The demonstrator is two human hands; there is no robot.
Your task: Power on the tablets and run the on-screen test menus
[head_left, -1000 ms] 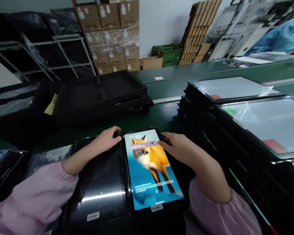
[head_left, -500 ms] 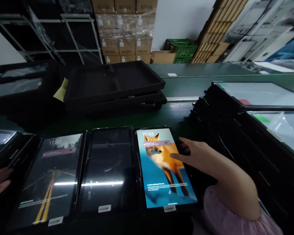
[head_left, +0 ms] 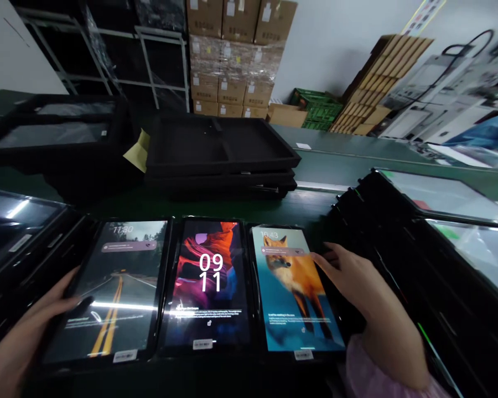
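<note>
Three lit tablets lie side by side in front of me. The left tablet shows a road, the middle tablet a red and purple pattern with the digits 09 11, the right tablet a fox. My left hand rests on the left edge of the road tablet, thumb on its screen. Open and empty, my right hand lies at the right edge of the fox tablet, fingertips touching its upper right side.
Stacked black trays stand behind the tablets on the green bench. A tall pile of tablets in trays with film rises at the right. More dark tablets lie at the left. Cardboard boxes line the back wall.
The middle tablet's screen has lit up. My left hand left the fox tablet's top and went to the road tablet's left edge. The view has swung left.
</note>
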